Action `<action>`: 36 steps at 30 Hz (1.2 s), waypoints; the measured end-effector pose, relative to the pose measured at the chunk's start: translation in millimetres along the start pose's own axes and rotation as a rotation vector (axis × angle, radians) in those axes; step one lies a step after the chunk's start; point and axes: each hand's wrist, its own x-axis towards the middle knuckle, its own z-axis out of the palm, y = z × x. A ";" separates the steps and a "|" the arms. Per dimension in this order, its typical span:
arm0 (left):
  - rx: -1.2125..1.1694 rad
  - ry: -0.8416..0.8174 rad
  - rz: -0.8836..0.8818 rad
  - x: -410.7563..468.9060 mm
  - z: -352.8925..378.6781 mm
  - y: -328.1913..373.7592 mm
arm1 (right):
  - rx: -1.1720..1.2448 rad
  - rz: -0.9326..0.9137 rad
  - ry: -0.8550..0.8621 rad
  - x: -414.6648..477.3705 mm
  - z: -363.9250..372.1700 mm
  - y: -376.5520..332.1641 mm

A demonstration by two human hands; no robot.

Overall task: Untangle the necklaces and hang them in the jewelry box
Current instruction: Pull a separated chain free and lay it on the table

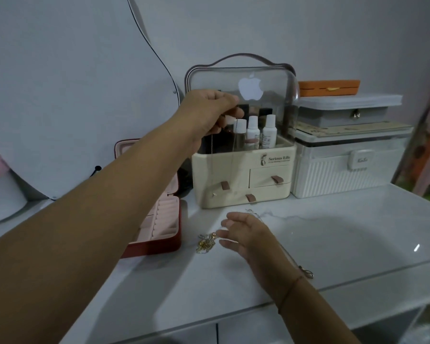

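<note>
**One chain lifted, the rest heaped on the table**

In the head view, the left hand [209, 112] is reaching up in front of the cream organizer [243, 180]. Its fingers [230, 121] are curling in and pinching a thin necklace [212, 157], which is dangling straight below them in two fine strands.

The right hand [243, 234] is hovering low over the white table [333, 232], with its fingers [227, 223] lying spread and relaxed, gripping nothing. The tangled necklaces [205, 244] are sitting just beyond those fingertips, and I cannot tell whether they are touching.

Another chain [307, 273] is trailing under that wrist.

The open red jewelry box [159, 219] is lying further out past the tangle, below the raised hand's fingers.
</note>
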 end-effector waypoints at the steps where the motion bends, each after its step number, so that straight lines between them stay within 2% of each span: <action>1: -0.006 0.002 -0.002 0.0 -0.2 1.1 | 0.025 -0.001 0.008 1.5 2.5 0.0; 7: -0.012 -0.003 -0.018 -0.7 3.2 4.5 | 0.185 -0.003 0.022 6.7 5.2 -1.6; 13: 0.012 -0.014 -0.008 -2.3 3.9 2.7 | 0.117 -0.056 -0.027 -1.4 3.0 3.0; 17: 0.011 0.086 0.038 3.1 -1.3 -2.7 | 0.017 -0.151 0.092 -14.5 -1.8 4.8; 21: 0.013 0.141 0.050 10.2 -7.3 -18.3 | -0.036 -0.304 0.279 -43.0 -8.7 7.1; 24: 0.109 0.144 0.034 14.0 -6.0 -42.7 | -0.154 -0.363 0.350 -64.6 -18.7 15.7; 27: 0.197 0.114 -0.012 10.9 2.4 -72.7 | -0.409 -0.419 0.466 -77.8 -32.2 37.6; 31: 0.203 0.094 -0.084 3.5 18.9 -111.0 | -0.738 -0.638 0.624 -81.2 -46.7 62.0; 36: 0.207 0.100 -0.060 -6.7 37.4 -136.4 | -0.872 -0.841 0.718 -72.0 -53.8 72.3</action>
